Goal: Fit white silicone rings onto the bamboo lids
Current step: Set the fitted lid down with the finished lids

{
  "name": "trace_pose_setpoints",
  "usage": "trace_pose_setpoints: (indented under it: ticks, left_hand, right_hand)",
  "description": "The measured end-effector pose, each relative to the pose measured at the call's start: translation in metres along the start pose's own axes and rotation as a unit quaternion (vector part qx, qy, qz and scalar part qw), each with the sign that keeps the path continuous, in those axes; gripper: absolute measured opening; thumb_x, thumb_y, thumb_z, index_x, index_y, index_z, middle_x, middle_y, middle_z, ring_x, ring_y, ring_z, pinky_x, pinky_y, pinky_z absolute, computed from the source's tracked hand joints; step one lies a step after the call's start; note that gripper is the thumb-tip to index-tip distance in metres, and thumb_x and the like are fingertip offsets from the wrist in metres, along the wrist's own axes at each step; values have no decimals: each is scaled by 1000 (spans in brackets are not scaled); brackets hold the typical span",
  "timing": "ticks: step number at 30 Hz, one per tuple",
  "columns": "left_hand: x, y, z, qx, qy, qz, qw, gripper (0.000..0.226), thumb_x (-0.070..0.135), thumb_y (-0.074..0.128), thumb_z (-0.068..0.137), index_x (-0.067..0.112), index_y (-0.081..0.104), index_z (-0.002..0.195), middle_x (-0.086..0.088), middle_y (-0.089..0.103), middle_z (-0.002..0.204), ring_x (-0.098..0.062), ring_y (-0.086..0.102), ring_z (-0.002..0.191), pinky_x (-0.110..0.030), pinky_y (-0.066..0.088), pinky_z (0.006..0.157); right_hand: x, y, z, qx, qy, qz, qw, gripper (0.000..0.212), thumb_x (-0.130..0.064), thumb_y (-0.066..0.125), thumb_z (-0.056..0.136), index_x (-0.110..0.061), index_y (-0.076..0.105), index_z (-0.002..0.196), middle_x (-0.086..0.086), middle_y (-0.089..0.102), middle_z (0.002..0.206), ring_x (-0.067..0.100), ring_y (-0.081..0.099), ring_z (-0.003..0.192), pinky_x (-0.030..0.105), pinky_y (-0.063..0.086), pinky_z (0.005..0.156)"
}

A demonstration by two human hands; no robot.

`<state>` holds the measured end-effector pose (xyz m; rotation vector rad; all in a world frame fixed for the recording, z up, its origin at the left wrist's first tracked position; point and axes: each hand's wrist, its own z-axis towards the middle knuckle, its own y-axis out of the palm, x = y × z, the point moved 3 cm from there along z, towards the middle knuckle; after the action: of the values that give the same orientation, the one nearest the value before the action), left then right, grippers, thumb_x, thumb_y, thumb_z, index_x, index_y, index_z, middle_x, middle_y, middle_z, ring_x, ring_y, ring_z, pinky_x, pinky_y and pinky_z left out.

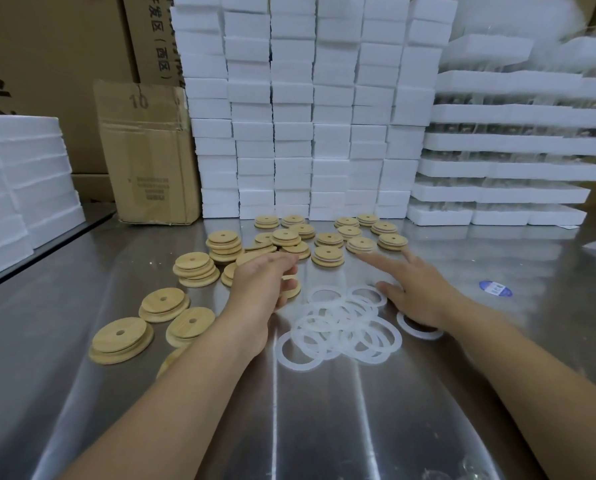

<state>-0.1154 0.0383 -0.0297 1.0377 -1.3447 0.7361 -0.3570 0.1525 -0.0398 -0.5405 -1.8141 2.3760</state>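
Bamboo lid sitting in left hand, fingers curling round its rim, likely presenting it for ring. Right hand spreading straight fingers, gripping nothing, hovering beside silicone rings heaped mid steel table, within easy reach.

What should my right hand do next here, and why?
Probably lower the right hand and pinch one ring from the pile of white silicone rings lying just below it. The left hand appears to grip a bamboo lid, while the right hand is open, fingers spread, and holds nothing. A ring seems to be what that lid needs next.
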Motion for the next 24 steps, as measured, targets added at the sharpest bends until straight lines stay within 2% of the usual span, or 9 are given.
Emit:
trace_pose_setpoints:
  ticks: [3, 5, 7, 10, 13, 16, 19, 21, 24]
  left_hand:
    - [2, 1, -2, -2, 16, 23, 1000, 10, 25, 72, 101, 25, 81, 100, 2, 78, 105, -14, 70, 86, -24, 47, 65]
    - [5, 2, -2, -4, 56, 66, 996, 13, 24, 70, 102, 27, 81, 97, 6, 78, 103, -13, 71, 87, -22, 47, 65]
    - [9, -1, -1, 4, 137, 172, 975, 17, 24, 67, 103, 32, 80, 96, 14, 76, 100, -8, 71, 89, -23, 50, 68]
    - [7, -6, 0, 5, 230, 436, 870, 29, 20, 58, 105, 36, 75, 122, 18, 69, 127, -5, 65, 104, -32, 55, 88]
    - [-5, -9, 2, -24, 231, 621, 749, 40, 24, 53, 104, 29, 64, 142, 11, 54, 152, -21, 46, 138, -42, 45, 106]
    - [-5, -14, 1, -11, 230, 609, 759, 25, 28, 60, 100, 36, 64, 123, 15, 62, 132, -21, 46, 128, -38, 45, 94]
    - [1, -14, -1, 3, 232, 609, 759, 13, 38, 67, 96, 39, 58, 105, 16, 62, 99, -19, 53, 105, -36, 41, 75]
    - [0, -12, -2, -6, 232, 612, 756, 21, 45, 68, 96, 40, 59, 115, 12, 65, 111, -18, 52, 103, -34, 40, 76]
    - [-2, -13, 1, -9, 209, 620, 756, 52, 55, 65, 97, 41, 54, 147, 6, 56, 139, -22, 48, 130, -38, 46, 95]
  right_hand:
    - [2, 0, 1, -4, 9, 20, 1000, 69, -34, 52, 109, -69, 15, 154, 12, 43, 159, 36, 42, 145, 50, 39, 114]
    - [5, 2, 3, 2, 11, 21, 1000, 65, -36, 52, 109, -65, 19, 156, 10, 58, 139, 30, 59, 119, 43, 46, 101]
    - [8, 3, 4, 12, 16, 24, 1000, 57, -36, 52, 109, -56, 29, 158, -1, 67, 122, 22, 62, 102, 36, 46, 90]
    - [7, 4, 4, 21, 26, 53, 998, 43, -29, 53, 109, -43, 50, 149, -9, 66, 137, 16, 64, 115, 32, 47, 96]
    - [2, 4, 3, 11, 14, 65, 998, 31, -31, 51, 109, -42, 66, 133, -11, 69, 123, 5, 58, 96, 26, 43, 83]
    - [-2, 2, 2, 11, -1, 63, 998, 26, -35, 55, 107, -41, 74, 124, -15, 69, 113, 3, 57, 91, 23, 42, 76]
    - [-5, 0, 2, 18, 5, 85, 996, 19, -34, 66, 102, -38, 78, 116, -13, 71, 112, 8, 62, 101, 29, 51, 88]
    - [-7, 0, 2, 25, 14, 110, 994, 11, -30, 71, 100, -37, 79, 103, -14, 71, 107, 8, 63, 101, 23, 49, 85]
    - [-13, 2, 3, 23, 21, 126, 991, 13, -24, 72, 99, -34, 74, 90, -16, 69, 101, 7, 63, 101, 17, 43, 79]
